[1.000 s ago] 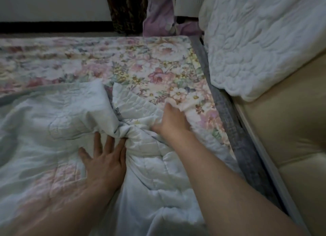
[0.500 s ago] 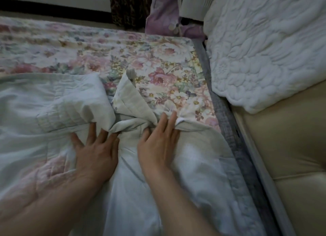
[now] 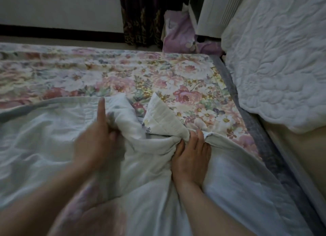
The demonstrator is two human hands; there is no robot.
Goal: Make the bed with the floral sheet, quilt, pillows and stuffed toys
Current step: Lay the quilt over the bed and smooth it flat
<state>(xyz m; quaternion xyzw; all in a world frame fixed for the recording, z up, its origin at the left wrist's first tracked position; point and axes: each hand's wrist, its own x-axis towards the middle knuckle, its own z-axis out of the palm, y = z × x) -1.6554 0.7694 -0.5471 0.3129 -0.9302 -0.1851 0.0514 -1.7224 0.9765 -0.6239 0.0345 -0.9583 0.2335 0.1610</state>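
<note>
A floral sheet [image 3: 109, 71] covers the mattress across the upper half of the view. A pale white quilt [image 3: 40, 135] lies over the near part of the bed, its top edge bunched into two raised folds in the middle. My left hand [image 3: 98, 138] grips the left fold, its index finger pointing up. My right hand [image 3: 191, 156] pinches the bunched quilt edge at the base of the right fold. No pillows or stuffed toys show on the bed.
A grey mattress border [image 3: 247, 115] runs along the bed's right side. A white quilted cover [image 3: 278, 62] drapes over a beige padded piece at right. A purple floral bundle [image 3: 181, 36], a dark curtain [image 3: 141, 15] and a white unit [image 3: 215, 10] stand beyond the bed.
My left hand has lifted off the flat quilt and taken hold of the left fold. My right hand has curled from resting flat into a pinch on the bunched edge.
</note>
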